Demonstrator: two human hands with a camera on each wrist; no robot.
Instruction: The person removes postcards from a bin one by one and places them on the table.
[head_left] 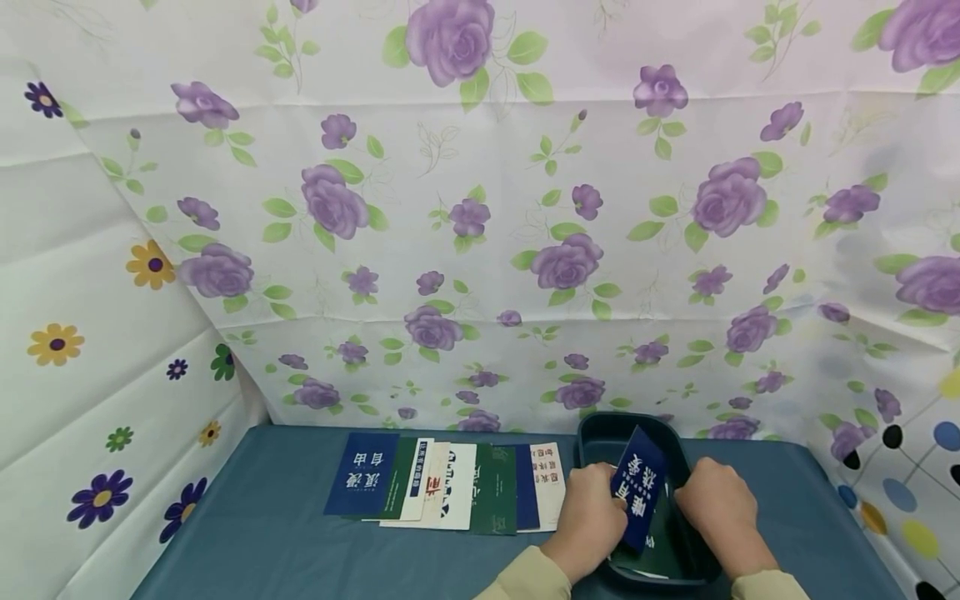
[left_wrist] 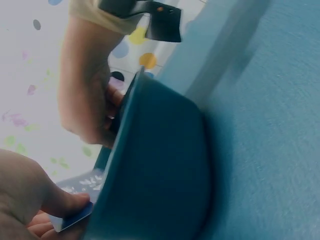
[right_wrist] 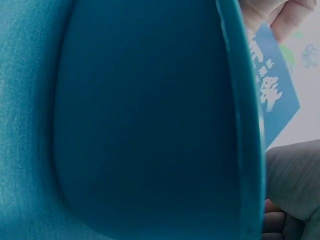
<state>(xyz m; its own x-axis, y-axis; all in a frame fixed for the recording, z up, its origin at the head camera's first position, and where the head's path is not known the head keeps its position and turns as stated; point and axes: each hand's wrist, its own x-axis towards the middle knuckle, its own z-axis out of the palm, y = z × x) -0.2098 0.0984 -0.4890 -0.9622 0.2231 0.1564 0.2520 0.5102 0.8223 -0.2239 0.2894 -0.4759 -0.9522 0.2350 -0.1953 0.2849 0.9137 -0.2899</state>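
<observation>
My left hand (head_left: 592, 518) pinches a dark blue card (head_left: 640, 490) with white writing, tilted over the left side of a dark teal plastic tub (head_left: 678, 446). The thumb lies on the card's face in the left wrist view. At the tub's right rim is my right hand (head_left: 718, 507), with its fingers curled and reaching inside past the rim. The tub wall partly hides those fingers in the right wrist view, so whether they hold anything is unclear. Beneath the blue card, a green card (head_left: 651, 557) lies in the tub.
Left of the tub, an overlapping row of cards lies on the blue-green cloth (head_left: 262, 517), from a blue card (head_left: 362, 473) through white and green ones (head_left: 495, 492) to a cream card (head_left: 549, 483). A flowered sheet (head_left: 465, 250) hangs behind the table.
</observation>
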